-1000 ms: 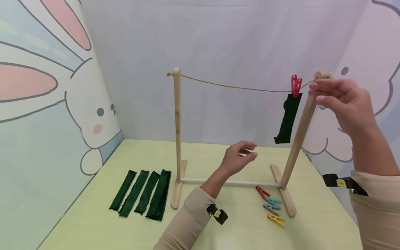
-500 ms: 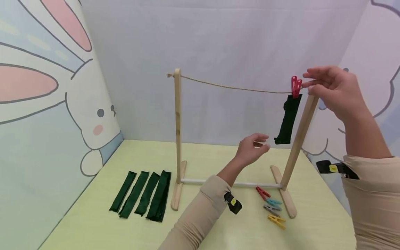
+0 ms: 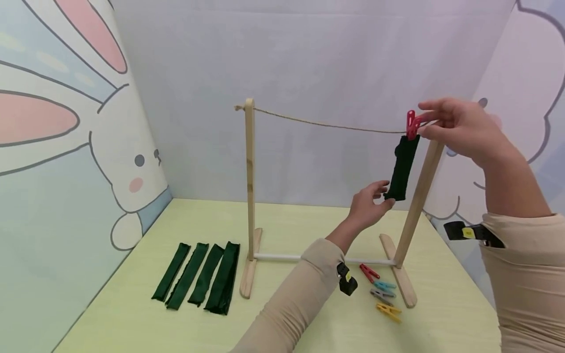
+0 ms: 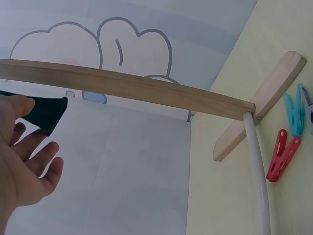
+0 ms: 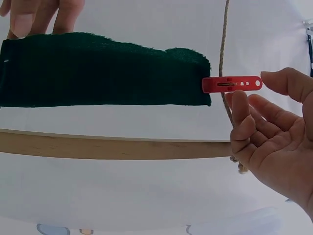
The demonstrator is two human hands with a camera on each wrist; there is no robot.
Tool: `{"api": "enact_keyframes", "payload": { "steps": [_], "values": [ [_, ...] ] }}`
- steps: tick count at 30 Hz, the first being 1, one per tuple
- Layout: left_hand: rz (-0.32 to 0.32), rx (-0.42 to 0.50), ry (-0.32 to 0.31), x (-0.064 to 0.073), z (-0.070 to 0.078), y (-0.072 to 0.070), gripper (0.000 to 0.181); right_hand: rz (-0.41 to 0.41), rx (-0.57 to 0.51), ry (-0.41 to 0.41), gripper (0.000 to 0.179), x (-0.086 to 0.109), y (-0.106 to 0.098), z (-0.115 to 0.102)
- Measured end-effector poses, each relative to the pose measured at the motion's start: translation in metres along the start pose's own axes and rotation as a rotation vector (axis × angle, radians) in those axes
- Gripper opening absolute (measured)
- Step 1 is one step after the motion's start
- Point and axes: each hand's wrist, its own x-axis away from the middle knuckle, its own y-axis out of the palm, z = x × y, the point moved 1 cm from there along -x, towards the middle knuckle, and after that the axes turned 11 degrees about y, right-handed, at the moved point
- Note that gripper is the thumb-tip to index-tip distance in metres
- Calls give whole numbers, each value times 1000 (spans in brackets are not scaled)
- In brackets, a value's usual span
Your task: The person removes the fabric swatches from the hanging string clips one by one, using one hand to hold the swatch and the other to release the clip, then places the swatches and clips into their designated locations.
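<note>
A dark green cloth strip hangs from the twine line, held by a red clothespin near the right post. My left hand is at the cloth's lower end, fingers loosely bent. In the left wrist view, the thumb overlaps the cloth and the other fingers are spread below it. My right hand is beside the clothespin. In the right wrist view, its thumb reaches the handle end of the clothespin, while bent fingers sit just under it by the line.
The line runs between the left post and right post, joined low by a white rod. Several green strips lie at left. Red, blue, grey and yellow clothespins lie by the right foot.
My left hand has moved right and up to the cloth's lower end. My right hand has moved left from the post top to the red clothespin.
</note>
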Motion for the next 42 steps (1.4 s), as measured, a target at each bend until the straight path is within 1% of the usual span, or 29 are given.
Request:
{"api": "enact_keyframes", "payload": {
  "steps": [6, 13, 15, 19, 21, 25, 28, 31, 36, 38, 42],
  "values": [
    [28, 5, -5, -4, 3, 4, 33, -15, -32, -2, 51, 0, 0, 1],
    [13, 23, -5, -5, 11, 4, 16, -18, -106, -52, 32, 4, -1, 2],
    [8, 31, -19, -5, 13, 3, 16, -12, -110, -50, 29, 5, -2, 2],
    [4, 43, -36, -6, 13, 2, 24, 8, -105, -25, 26, 6, -2, 3],
    [18, 36, -28, -8, 12, 2, 24, 22, -104, -15, 25, 5, -3, 4],
    [46, -26, 4, -9, 12, 0, 12, 33, -116, -10, 25, 5, -4, 4],
    [49, -36, 13, -9, 12, -2, 9, 19, -124, -23, 26, 5, -6, 5],
    [41, -13, 19, -7, 12, -5, 9, 5, -117, -41, 27, 6, -5, 6],
    [14, 13, 51, -1, 13, -9, 8, 2, -44, -50, 32, 4, 0, 6],
    [5, 32, 61, 1, 13, -12, 8, 7, -23, -57, 33, 3, 1, 5],
    [-2, 56, 72, 5, 12, -15, 8, 40, -35, -69, 27, 2, 3, 4]
  ]
}}
